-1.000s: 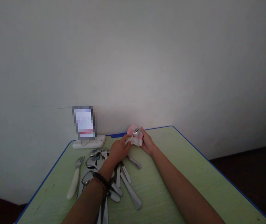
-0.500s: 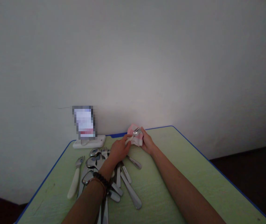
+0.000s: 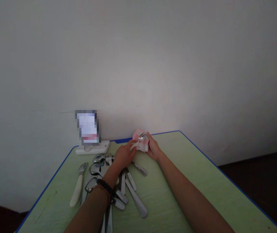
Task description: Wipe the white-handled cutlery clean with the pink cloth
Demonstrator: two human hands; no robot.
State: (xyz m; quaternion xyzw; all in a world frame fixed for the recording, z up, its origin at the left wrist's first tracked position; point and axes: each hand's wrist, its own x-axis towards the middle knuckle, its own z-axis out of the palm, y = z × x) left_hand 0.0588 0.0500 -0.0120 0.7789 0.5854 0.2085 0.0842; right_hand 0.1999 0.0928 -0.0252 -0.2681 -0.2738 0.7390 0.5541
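While both arms reach toward the far edge of the table [image 3: 158, 200], the work sits between the two hands. The cloth [image 3: 143, 145] makes a loose backing for the fork [image 3: 142, 137]; the fork's head lies against its pink-and-white face. Farther left, a white base [image 3: 93, 148] stands on the table, a pixelated screen [image 3: 88, 127] upright just above it.

Fork: short, silvery metal head, tines angled up and to the right, bright highlight on the curve; a pale length runs down into the grip. Held near the far edge, in front of the wall [image 3: 138, 64].

Left hand [image 3: 125, 156]: thumb and fingers pinch the fork below its head. Dark beaded bracelet [image 3: 106, 187] at the wrist. Right hand [image 3: 154, 149]: grips the cloth at its right side, thumb up near the tines; whether the thumb touches them, cannot tell. Its other fingers are mostly hidden.

Under and around the left forearm, a jumble of cutlery [image 3: 95, 169]: spoon bowls toward the screen, metal handles fanned toward the right. Beside it, slightly apart, a pale-handled fork [image 3: 80, 179], tines pointing away.
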